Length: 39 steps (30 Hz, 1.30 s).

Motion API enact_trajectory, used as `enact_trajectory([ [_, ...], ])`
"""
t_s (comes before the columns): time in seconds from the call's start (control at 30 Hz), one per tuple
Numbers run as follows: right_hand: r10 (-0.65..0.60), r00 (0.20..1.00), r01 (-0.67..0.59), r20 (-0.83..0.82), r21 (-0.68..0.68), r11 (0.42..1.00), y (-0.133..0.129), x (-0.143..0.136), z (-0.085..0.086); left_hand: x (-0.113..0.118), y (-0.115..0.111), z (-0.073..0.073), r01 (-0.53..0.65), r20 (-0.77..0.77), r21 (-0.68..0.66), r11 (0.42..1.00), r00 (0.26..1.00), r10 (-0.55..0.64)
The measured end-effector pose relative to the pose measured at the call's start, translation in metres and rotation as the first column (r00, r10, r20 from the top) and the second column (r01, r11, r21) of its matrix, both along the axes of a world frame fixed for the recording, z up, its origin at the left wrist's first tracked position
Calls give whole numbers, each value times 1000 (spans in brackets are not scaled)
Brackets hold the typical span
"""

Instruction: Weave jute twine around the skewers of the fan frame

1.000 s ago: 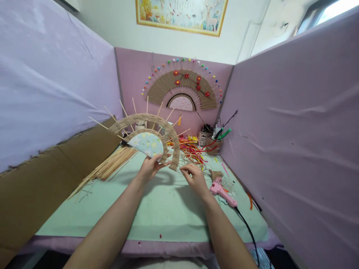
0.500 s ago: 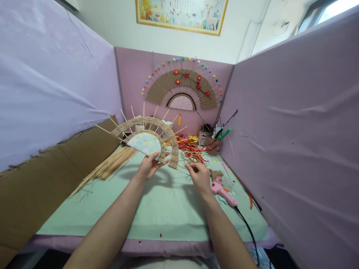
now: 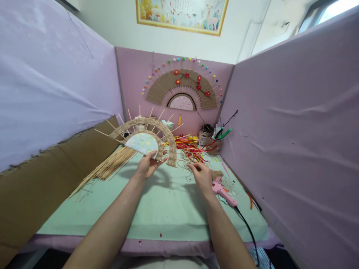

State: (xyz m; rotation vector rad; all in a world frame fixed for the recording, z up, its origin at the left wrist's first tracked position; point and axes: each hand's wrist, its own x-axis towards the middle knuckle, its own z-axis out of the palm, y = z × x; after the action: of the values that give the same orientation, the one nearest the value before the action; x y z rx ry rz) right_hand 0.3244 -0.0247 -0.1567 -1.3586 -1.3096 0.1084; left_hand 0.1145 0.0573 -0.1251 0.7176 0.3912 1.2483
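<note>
A half-round fan (image 3: 141, 143) of thin sticks and woven tan cord is raised above the table, tilted down to the right. My left hand (image 3: 147, 164) grips it at the lower right of its floral cloth centre, thumb on the front. Two bands of cord curve round the cloth, and bare stick ends poke out past the outer one. To the right of the fan, my right hand (image 3: 201, 174) is closed in a pinch on a thin cord (image 3: 183, 169) that runs to the fan's lower right end. Loose loops of cord lie behind that hand.
A pink glue gun (image 3: 225, 194) with a black cable lies right of my right arm. Bundled thin sticks (image 3: 112, 164) lie at left beside a cardboard sheet (image 3: 64, 172). Red and yellow strips (image 3: 193, 149) and tool pots (image 3: 213, 146) stand behind. A finished fan (image 3: 182, 87) hangs on the back panel.
The fan has shifted slightly left in my left hand. My right hand has moved a little to the right, still pinching the cord.
</note>
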Motion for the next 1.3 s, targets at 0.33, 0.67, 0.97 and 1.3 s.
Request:
enact_trajectory([
  [0.33, 16, 999, -16, -40, -15, 1000, -3, -2, 6, -2, -1, 3, 10, 39, -71, 997, 999, -8],
  [0.67, 105, 993, -111, 46, 176, 978, -11, -11, 13, 0, -2, 1, 71, -85, -120, 990, 993, -81],
  [0.97, 88, 987, -112, 132, 182, 977, -10, -9, 9, -5, 4, 4, -97, -137, -133, 986, 987, 78],
  [1.3, 190, 982, -191, 15, 74, 979, -7, -4, 9, -11, 6, 4, -76, -175, -116, 990, 983, 55],
])
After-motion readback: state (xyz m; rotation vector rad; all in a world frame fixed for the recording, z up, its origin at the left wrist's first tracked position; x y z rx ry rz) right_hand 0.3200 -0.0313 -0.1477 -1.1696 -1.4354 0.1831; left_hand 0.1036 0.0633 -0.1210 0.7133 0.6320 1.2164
